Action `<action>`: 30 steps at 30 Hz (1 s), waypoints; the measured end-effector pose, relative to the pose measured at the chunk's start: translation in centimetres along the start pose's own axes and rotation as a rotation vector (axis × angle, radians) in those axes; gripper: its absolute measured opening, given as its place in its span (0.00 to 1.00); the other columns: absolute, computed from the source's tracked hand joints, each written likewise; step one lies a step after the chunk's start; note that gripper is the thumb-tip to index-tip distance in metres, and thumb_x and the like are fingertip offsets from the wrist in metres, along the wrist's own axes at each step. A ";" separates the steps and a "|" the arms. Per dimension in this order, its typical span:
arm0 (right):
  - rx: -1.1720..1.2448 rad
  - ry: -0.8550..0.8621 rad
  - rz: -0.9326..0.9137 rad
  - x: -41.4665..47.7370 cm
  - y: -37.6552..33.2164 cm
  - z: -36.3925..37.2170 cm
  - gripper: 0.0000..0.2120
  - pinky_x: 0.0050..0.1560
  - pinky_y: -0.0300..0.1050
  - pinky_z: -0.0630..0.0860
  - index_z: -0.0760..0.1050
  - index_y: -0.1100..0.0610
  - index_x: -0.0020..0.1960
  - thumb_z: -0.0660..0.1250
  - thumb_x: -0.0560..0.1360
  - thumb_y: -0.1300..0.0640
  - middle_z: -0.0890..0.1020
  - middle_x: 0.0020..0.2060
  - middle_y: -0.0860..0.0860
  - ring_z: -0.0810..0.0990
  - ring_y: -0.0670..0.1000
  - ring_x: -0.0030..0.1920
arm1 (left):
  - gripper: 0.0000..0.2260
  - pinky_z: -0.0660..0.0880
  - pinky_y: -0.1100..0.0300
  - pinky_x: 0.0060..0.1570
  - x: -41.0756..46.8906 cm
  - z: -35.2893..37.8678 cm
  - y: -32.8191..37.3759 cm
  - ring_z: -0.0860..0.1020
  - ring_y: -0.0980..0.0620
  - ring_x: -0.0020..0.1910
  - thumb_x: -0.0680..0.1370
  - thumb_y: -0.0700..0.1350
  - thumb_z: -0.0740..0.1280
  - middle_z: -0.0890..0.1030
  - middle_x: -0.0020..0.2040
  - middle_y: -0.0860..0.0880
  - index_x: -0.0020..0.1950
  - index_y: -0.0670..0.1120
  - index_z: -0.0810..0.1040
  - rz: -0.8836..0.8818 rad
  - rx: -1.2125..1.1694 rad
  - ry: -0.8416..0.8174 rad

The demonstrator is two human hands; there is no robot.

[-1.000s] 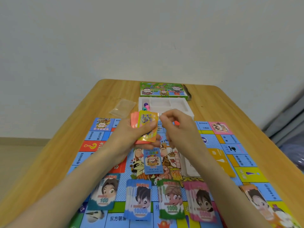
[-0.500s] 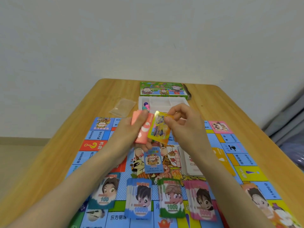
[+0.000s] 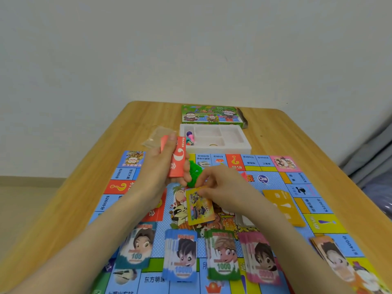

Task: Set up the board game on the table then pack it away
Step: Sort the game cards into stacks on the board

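Right hand [image 3: 220, 187] pinches yellow card [image 3: 199, 205] by its far edge at board [image 3: 297, 179] centre, long axis toward the person; contact unclear. Left hand [image 3: 159, 168] grips red deck [image 3: 177, 160], raised just beside.

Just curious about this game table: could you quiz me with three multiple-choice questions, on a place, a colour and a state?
1. Where is the white tray? A on the floor; B between game board and green box; C on a chair.
2. What colour is the stack marked 1000? A green; B pink; C black.
3. What is the left hand doing? A lying flat; B pointing upward; C gripping red cards.
Answers: B, it sits behind the board, before the box; A, its border is green; C, its fingers curl round them.
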State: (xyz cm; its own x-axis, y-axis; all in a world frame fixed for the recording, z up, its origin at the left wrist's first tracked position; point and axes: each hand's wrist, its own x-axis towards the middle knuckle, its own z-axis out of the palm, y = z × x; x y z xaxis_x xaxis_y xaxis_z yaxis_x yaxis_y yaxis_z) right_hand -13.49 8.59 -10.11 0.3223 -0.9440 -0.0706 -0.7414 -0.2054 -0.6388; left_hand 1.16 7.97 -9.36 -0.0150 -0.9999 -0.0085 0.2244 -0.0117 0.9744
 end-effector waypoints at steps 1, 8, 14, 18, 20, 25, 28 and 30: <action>-0.018 0.012 0.001 0.0 0.1 0.2 0.02 0.28 0.30 0.63 0.76 0.55 0.47 0.67 0.75 0.58 0.74 0.33 0.46 0.71 0.41 0.31 | 0.19 0.70 0.64 0.19 0.0 0.0 0.0 0.74 0.51 0.20 0.81 0.53 0.57 0.76 0.25 0.46 0.38 0.41 0.74 -0.002 0.002 0.003; -0.153 0.055 -0.026 0.0 0.2 0.8 0.04 0.32 0.33 0.61 0.72 0.53 0.46 0.67 0.75 0.58 0.67 0.35 0.43 0.69 0.45 0.38 | 0.19 0.71 0.64 0.18 -0.1 0.2 0.0 0.74 0.52 0.20 0.82 0.53 0.55 0.77 0.25 0.46 0.42 0.40 0.74 -0.026 -0.016 -0.012; -0.199 0.056 -0.020 -0.2 0.1 1.1 0.05 0.40 0.42 0.65 0.70 0.54 0.50 0.66 0.76 0.56 0.66 0.44 0.48 0.69 0.49 0.45 | 0.14 0.72 0.61 0.19 -0.1 0.0 0.2 0.74 0.48 0.21 0.82 0.42 0.48 0.76 0.27 0.44 0.46 0.39 0.69 -0.004 -0.051 -0.082; -0.209 0.058 -0.018 -0.2 0.0 1.0 0.05 0.44 0.45 0.69 0.71 0.54 0.52 0.64 0.76 0.57 0.67 0.45 0.49 0.72 0.52 0.47 | 0.13 0.76 0.59 0.25 0.1 -0.6 1.0 0.79 0.46 0.27 0.82 0.39 0.48 0.80 0.32 0.42 0.50 0.37 0.71 -0.029 -0.047 -0.203; -0.181 0.056 -0.022 -0.2 -0.1 0.9 0.05 0.41 0.44 0.68 0.69 0.54 0.49 0.65 0.76 0.58 0.67 0.43 0.48 0.71 0.51 0.45 | 0.12 0.80 0.56 0.32 0.0 -1.0 1.5 0.83 0.43 0.35 0.82 0.38 0.50 0.84 0.40 0.40 0.54 0.39 0.73 -0.093 -0.026 -0.305; 0.030 0.274 -0.041 -0.3 -0.4 0.8 0.02 0.36 0.48 0.68 0.69 0.55 0.47 0.60 0.79 0.57 0.71 0.34 0.47 0.71 0.49 0.35 | 0.15 0.81 0.50 0.46 -0.4 -3.0 2.2 0.83 0.39 0.47 0.75 0.41 0.60 0.82 0.54 0.37 0.61 0.41 0.74 -0.226 -0.078 -0.448; 0.215 0.433 -0.102 -0.2 -1.0 0.6 0.06 0.31 0.44 0.66 0.71 0.55 0.44 0.59 0.79 0.59 0.71 0.29 0.49 0.67 0.45 0.28 | 0.16 0.82 0.51 0.42 -0.3 -4.3 2.1 0.83 0.39 0.46 0.73 0.40 0.62 0.82 0.54 0.37 0.61 0.40 0.74 -0.254 -0.094 -0.388; 0.301 0.448 -0.132 -0.1 -1.6 0.6 0.07 0.30 0.38 0.64 0.72 0.55 0.42 0.60 0.79 0.60 0.69 0.27 0.48 0.67 0.44 0.28 | 0.17 0.82 0.54 0.38 -0.3 -4.8 1.7 0.84 0.40 0.45 0.72 0.40 0.63 0.83 0.52 0.38 0.61 0.40 0.73 -0.262 -0.093 -0.334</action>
State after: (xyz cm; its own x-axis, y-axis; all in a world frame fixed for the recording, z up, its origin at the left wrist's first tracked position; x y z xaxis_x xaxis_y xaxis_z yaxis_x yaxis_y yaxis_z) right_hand -12.02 9.15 -9.56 0.0706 -0.9464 0.3151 -0.4896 -0.3081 -0.8157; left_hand 6.27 8.24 -8.76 -0.3942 -0.9041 -0.1651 0.2574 -0.2810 0.9245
